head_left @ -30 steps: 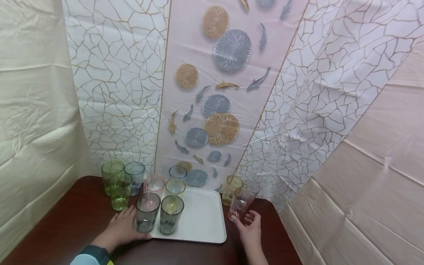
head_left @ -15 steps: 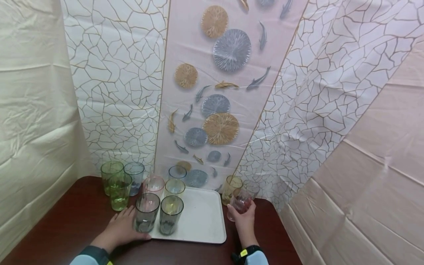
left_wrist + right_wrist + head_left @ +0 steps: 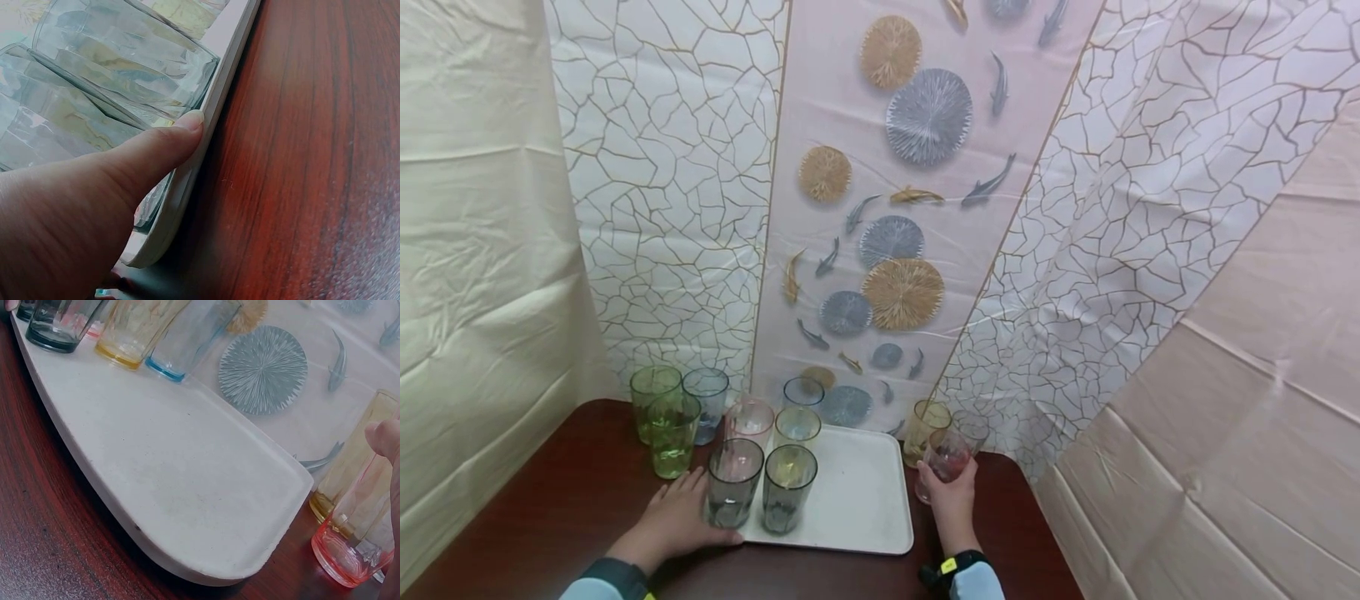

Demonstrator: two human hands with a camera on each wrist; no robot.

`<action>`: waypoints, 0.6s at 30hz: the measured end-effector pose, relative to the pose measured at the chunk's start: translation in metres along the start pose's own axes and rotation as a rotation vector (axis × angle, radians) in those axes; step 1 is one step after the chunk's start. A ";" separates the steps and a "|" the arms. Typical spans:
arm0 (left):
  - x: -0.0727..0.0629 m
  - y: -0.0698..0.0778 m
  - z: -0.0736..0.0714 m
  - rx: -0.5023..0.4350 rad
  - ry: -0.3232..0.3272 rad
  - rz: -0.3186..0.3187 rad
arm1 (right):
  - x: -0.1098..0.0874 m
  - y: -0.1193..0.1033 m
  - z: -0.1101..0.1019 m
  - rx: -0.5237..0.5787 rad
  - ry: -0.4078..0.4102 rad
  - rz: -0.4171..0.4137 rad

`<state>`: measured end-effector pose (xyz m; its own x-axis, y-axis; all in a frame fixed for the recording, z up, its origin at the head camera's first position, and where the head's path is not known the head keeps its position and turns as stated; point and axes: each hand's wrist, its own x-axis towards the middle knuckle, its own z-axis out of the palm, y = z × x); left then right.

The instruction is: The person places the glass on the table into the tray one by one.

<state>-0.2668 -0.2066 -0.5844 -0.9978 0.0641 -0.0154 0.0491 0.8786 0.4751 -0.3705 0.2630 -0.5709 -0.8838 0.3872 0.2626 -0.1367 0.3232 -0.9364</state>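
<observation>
My right hand (image 3: 953,496) grips a pink-tinted glass (image 3: 344,556) that stands on the table just right of the white tray (image 3: 865,492). Thumb and fingers wrap its near side. At the tray's near left corner is my left hand (image 3: 677,517). Its thumb (image 3: 153,147) lies over the front rim in the left wrist view, while the fingers reach along the left side, partly hidden by a grey glass (image 3: 732,492). A second grey glass (image 3: 786,500) stands beside that one. Behind them on the tray are pink (image 3: 748,417), yellow (image 3: 797,425) and blue (image 3: 803,392) glasses.
Two green glasses (image 3: 672,446) and a blue glass (image 3: 707,408) stand on the dark wood table (image 3: 535,517) left of the tray. A yellow glass (image 3: 925,425) and a clear glass (image 3: 973,429) stand close behind the held one. Patterned cloth (image 3: 850,167) hangs along the back.
My right hand has moved up from near the pink glass's base and closed round it. The left hand, the tray and the other glasses have stayed in place.
</observation>
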 end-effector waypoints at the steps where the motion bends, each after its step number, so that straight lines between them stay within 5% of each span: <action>1: 0.000 0.000 0.000 0.002 0.001 0.000 | 0.000 0.000 0.000 0.003 -0.001 0.004; 11: 0.000 0.002 -0.002 0.001 0.000 0.001 | -0.004 -0.012 0.004 0.020 -0.008 -0.023; 18: -0.001 0.001 -0.002 -0.004 0.004 0.002 | -0.011 -0.036 0.029 0.050 -0.082 -0.027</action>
<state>-0.2657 -0.2063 -0.5824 -0.9979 0.0643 -0.0107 0.0514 0.8765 0.4787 -0.3691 0.2225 -0.5466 -0.9129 0.3063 0.2699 -0.1813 0.2883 -0.9402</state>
